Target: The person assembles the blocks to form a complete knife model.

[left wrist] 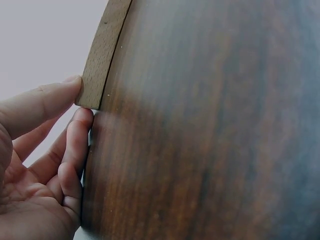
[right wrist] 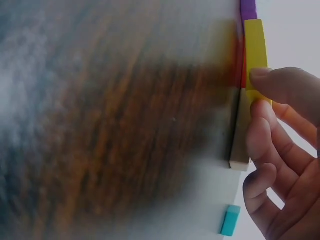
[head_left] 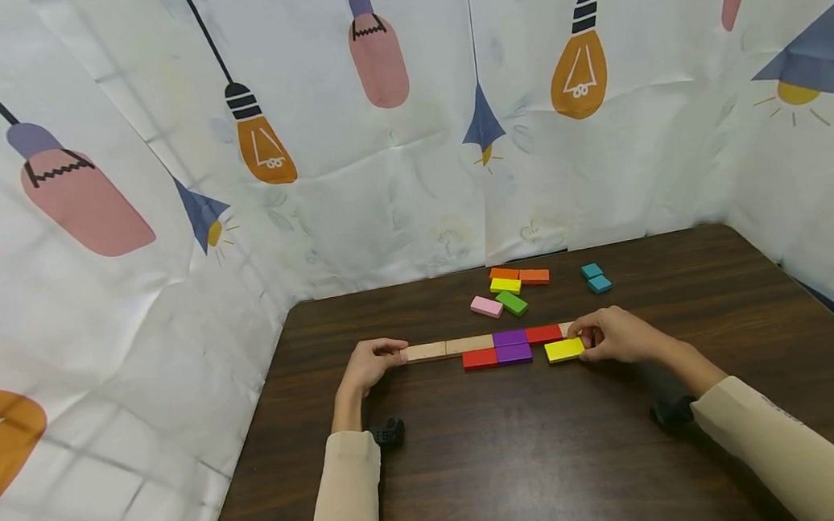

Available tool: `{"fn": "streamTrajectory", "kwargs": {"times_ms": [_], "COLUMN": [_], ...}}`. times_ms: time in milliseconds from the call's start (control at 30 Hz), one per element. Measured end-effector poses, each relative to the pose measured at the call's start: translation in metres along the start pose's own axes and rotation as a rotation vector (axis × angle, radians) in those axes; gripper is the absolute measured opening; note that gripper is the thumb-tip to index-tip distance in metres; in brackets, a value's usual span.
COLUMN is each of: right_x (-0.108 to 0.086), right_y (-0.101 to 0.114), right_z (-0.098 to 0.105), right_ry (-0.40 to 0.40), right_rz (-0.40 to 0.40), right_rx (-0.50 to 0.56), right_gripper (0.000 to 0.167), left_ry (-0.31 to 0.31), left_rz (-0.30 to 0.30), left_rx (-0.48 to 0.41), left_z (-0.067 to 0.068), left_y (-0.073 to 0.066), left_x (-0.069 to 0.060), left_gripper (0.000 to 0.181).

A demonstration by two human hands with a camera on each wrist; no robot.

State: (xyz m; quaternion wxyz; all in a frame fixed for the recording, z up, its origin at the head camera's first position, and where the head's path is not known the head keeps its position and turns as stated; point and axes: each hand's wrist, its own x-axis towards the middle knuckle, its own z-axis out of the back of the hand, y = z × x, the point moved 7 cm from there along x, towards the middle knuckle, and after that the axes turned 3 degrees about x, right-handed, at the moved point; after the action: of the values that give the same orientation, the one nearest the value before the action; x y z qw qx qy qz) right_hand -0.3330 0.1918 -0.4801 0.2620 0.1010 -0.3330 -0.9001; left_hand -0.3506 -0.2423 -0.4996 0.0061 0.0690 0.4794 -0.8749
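A row of blocks crosses the table: plain wood blocks at the left, then a purple block, a red block and another wood block partly behind the right hand. In front of it lie a red block and a purple block, side by side. My left hand touches the row's left end with thumb and fingers, seen closely at the wood block in the left wrist view. Between thumb and fingers, my right hand pinches a yellow block.
Behind the row are orange blocks, a yellow block, a green block and a pink block. Two teal blocks lie farther right. A patterned cloth hangs behind the dark table.
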Motion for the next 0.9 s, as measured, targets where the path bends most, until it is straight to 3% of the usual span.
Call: {"fn": "streamTrajectory", "kwargs": {"times_ms": [900], "right_x": [0.0048], "right_y": [0.0038], "right_z": [-0.0022], "right_ry": [0.021], "right_rz": [-0.022], "right_rx": [0.013], "right_gripper": [0.020], "left_ry": [0.005], "left_rz": [0.008], "left_rx": [0.005], "left_z": [-0.0001], "left_y": [-0.0010], "left_x": [0.0000], "left_gripper": [0.023]}}
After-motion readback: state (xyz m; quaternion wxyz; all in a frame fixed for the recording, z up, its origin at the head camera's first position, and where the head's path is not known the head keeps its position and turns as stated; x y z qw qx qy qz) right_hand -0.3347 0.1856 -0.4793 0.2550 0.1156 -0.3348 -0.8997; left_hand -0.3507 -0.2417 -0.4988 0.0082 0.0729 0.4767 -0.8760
